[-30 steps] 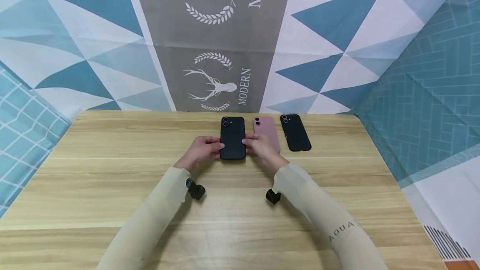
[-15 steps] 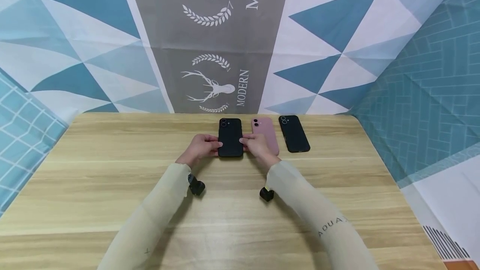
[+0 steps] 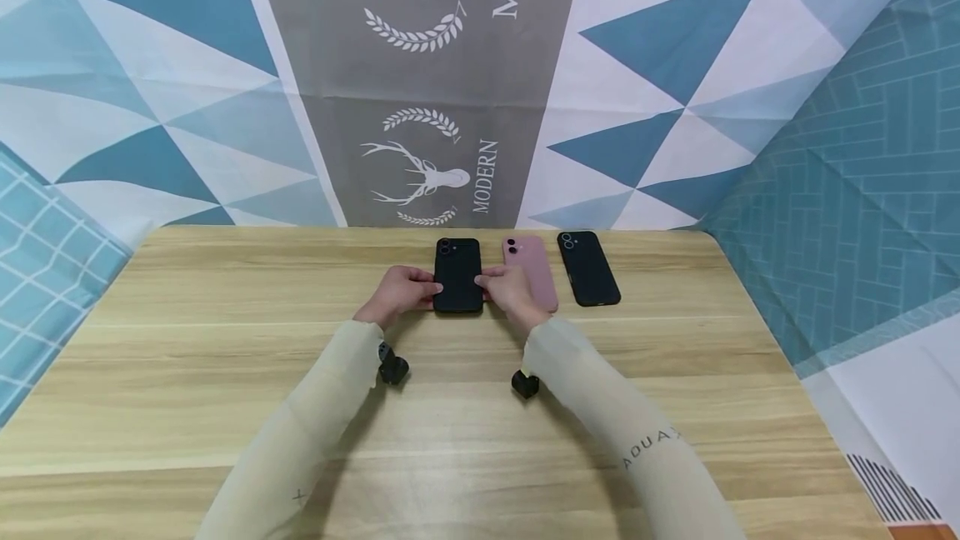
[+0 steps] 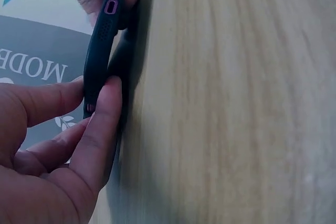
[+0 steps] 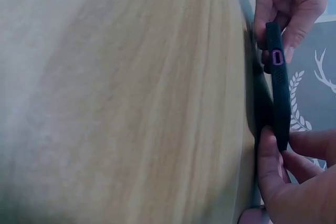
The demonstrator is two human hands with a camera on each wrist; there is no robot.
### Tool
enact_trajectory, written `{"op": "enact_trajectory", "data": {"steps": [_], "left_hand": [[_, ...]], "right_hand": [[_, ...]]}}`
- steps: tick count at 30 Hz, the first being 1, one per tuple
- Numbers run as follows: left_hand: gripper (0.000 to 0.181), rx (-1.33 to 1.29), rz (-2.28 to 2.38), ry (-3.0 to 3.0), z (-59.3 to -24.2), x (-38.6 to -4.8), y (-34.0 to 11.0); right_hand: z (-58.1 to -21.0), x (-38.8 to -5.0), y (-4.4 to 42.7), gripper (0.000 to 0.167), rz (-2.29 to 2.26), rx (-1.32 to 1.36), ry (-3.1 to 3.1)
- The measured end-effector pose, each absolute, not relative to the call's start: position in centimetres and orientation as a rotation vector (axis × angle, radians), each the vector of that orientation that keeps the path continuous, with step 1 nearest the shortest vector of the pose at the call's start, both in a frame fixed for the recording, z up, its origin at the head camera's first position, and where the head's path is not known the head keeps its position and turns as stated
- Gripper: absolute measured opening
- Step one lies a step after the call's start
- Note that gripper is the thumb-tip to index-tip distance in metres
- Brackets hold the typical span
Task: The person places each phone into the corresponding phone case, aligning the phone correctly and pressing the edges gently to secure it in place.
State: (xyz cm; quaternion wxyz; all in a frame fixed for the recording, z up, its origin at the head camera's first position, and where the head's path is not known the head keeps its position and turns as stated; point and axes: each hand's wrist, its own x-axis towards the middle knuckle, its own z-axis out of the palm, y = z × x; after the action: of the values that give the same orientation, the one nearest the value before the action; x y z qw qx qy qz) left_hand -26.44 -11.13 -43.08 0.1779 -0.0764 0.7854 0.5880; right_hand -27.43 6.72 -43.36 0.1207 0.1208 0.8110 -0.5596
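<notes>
A black-cased phone point(image 3: 457, 277) is held near the table's back edge, its twin-lens back turned up. My left hand point(image 3: 400, 297) pinches its left long side, thumb on top and fingers below. On the opposite side, my right hand point(image 3: 512, 292) pinches it the same way. In the left wrist view the bottom edge of the phone point(image 4: 100, 40) shows a pink-rimmed port, with a dark shadow under it. The right wrist view shows a narrow gap between the phone point(image 5: 280, 87) and the table. Right beside it lies a pink phone point(image 3: 531, 269), partly covered by my right hand.
Another black phone point(image 3: 589, 268) lies slightly slanted to the right of the pink one. All are on a wooden table point(image 3: 247, 357). A patterned cloth backdrop point(image 3: 420, 157) rises at the table's back edge. Each wrist carries a small black camera point(image 3: 393, 368).
Both hands have brought the black phone lower, toward the table, and it looks smaller in the head view. The pink phone and the other black phone have stayed in place.
</notes>
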Motion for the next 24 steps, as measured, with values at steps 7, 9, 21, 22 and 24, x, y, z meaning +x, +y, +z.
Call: {"op": "enact_trajectory", "data": {"steps": [7, 9, 21, 22, 24], "left_hand": [[0.034, -0.225, 1.676, 2.252, -43.2, -26.5, -11.0], [0.033, -0.235, 1.691, 2.256, -43.0, -26.4, -11.0], [0.031, -0.271, 1.638, 2.288, -42.6, -26.4, -10.9], [0.031, -0.267, 1.632, 2.297, -42.7, -26.4, -10.9], [0.030, -0.265, 1.623, 2.315, -42.8, -26.4, -10.9]], "right_hand": [[-42.7, -27.4, 6.3, 0.023, -1.474, 0.381, 2.481], [-42.5, -27.4, 6.2, 0.023, -1.441, 0.387, 2.510], [-42.7, -27.4, 5.6, 0.020, -1.408, 0.384, 2.599], [-42.7, -27.4, 5.5, 0.020, -1.402, 0.384, 2.604], [-42.8, -27.3, 5.4, 0.019, -1.394, 0.380, 2.611]]}}
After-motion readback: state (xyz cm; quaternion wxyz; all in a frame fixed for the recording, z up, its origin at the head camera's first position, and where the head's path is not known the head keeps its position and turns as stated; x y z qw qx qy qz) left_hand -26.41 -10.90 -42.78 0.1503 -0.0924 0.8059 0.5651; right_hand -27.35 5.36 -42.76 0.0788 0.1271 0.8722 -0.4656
